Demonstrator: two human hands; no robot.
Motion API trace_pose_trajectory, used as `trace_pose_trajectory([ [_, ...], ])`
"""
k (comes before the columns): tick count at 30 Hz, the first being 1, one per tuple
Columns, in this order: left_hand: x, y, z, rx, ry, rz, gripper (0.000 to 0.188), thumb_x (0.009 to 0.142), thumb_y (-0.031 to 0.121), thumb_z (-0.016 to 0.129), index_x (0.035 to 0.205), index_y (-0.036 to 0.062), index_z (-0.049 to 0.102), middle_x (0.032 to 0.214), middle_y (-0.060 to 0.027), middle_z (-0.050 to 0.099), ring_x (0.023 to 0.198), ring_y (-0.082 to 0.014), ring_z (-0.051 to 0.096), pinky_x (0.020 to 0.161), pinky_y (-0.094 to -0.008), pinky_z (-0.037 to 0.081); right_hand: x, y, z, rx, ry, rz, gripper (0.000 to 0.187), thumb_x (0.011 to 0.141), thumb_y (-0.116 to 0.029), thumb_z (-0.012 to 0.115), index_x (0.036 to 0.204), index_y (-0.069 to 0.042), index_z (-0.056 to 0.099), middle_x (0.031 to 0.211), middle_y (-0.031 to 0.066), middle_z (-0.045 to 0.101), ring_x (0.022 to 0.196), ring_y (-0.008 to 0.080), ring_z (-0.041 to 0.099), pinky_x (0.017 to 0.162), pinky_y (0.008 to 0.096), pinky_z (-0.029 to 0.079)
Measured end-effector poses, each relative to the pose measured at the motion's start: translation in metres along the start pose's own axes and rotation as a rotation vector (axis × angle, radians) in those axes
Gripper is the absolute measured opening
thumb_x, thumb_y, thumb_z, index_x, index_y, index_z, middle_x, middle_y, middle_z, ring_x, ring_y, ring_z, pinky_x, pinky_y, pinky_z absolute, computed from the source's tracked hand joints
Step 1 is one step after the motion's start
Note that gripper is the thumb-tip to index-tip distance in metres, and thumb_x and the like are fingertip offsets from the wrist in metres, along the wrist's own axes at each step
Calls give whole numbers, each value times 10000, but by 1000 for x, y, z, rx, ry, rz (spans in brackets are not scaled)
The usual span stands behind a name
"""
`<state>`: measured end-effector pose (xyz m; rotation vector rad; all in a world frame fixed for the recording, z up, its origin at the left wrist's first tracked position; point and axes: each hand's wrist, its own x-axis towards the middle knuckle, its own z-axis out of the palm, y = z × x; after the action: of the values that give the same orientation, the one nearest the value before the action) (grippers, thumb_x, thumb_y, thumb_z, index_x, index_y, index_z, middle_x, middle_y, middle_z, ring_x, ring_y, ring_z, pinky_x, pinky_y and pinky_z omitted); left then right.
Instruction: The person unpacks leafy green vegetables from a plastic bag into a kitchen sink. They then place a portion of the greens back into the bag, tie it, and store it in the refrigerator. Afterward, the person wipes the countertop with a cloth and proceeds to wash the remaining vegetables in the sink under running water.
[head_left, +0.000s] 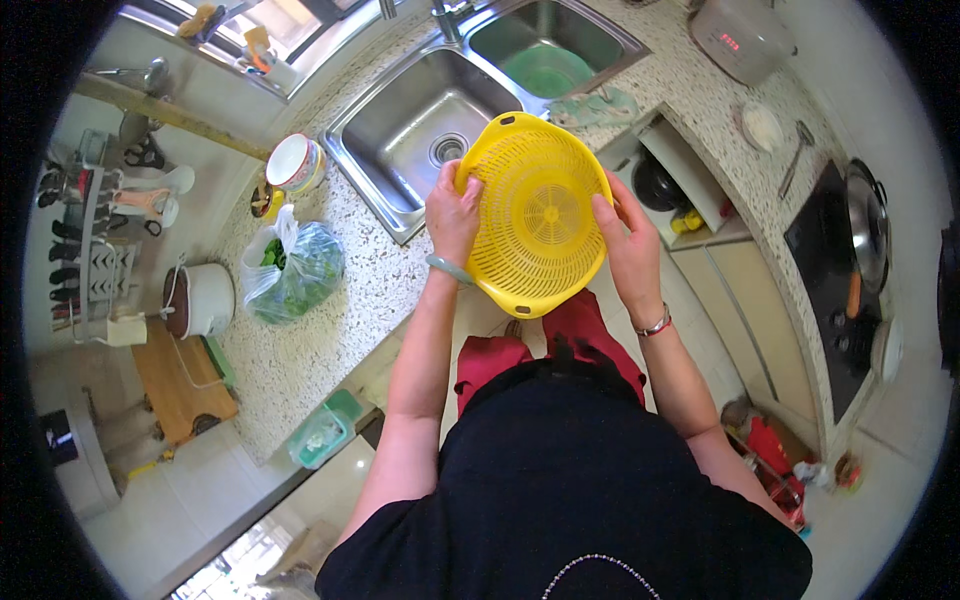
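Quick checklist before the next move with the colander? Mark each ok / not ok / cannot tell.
1. Two-sided hold: ok. Left hand and right hand grip opposite sides of the yellow colander.
2. Colander unloaded: ok. Nothing visible in it.
3. Left sink basin unobstructed: ok. Bare steel, drain uncovered.
4. Right sink basin unobstructed: not ok. A green item sits in it.
5. Bag of greens away from hands: ok. On the counter, apart from both.
6. Bag untied: cannot tell.
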<state>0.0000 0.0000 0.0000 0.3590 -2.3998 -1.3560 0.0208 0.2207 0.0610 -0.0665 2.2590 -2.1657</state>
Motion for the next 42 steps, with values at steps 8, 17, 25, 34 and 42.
trace_pose_trajectory([
  [8, 25, 8, 18, -66, 124, -69, 249, 939, 176, 434, 1041, 1, 579, 743, -146, 608, 661, -220, 584, 630, -334, 460, 82, 1, -15, 99, -154, 2, 429, 926, -239, 558, 1268, 17, 515, 1021, 74, 644, 888, 91, 582, 783, 234, 466],
  [17, 53, -15, 14, -376, 222, -303, 275, 973, 211, 461, 1143, 32, 583, 897, 7, 610, 739, -47, 542, 618, -200, 440, 143, 21, -7, 194, -227, 69, 413, 951, -242, 524, 1256, 36, 512, 1066, 40, 620, 938, 70, 558, 814, 225, 452],
  [25, 95, -71, -15, -76, 237, -254, 408, 963, 382, 473, 1221, 81, 569, 1042, -63, 655, 888, -190, 622, 797, -293, 483, 197, 52, 17, 343, -222, 200, 400, 975, -265, 479, 1234, 36, 525, 1104, 24, 602, 964, 72, 541, 844, 214, 430],
  [34, 159, -38, 14, -1184, -190, -578, 442, 955, 241, 507, 1346, 81, 379, 1232, -102, 535, 1090, -207, 565, 843, -362, 533, 252, 94, 69, 344, -99, 265, 401, 983, -288, 462, 1204, 38, 539, 1059, 25, 610, 906, 79, 541, 808, 228, 440],
  [42, 218, -54, 86, -1039, -115, -538, 523, 848, -52, 483, 1353, 33, 375, 1241, -85, 529, 1086, -186, 549, 908, -298, 470, 326, 109, 47, 42, 25, 257, 341, 977, -261, 482, 1151, 16, 575, 966, 25, 631, 821, 80, 557, 717, 251, 455],
])
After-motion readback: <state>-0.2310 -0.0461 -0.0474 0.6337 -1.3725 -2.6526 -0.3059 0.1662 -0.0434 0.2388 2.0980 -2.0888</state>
